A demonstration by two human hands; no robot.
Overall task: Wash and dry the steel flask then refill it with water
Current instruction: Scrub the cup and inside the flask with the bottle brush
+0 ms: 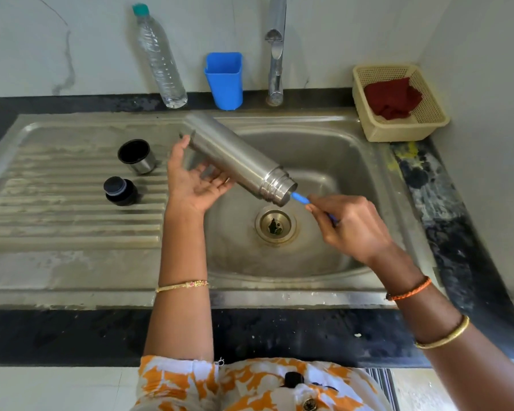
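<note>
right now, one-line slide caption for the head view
Left hand tilts the steel flask over the sink while the right hand works a blue brush handle into its mouth.

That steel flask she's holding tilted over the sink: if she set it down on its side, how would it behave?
The steel flask is a smooth cylinder, so on its side it would probably roll. Its polished skin looks slick, likelier so if wet; the left hand only cradles it from below. It looks rigid and, uncapped with mouth tipped down, probably holds little and feels light.
</note>
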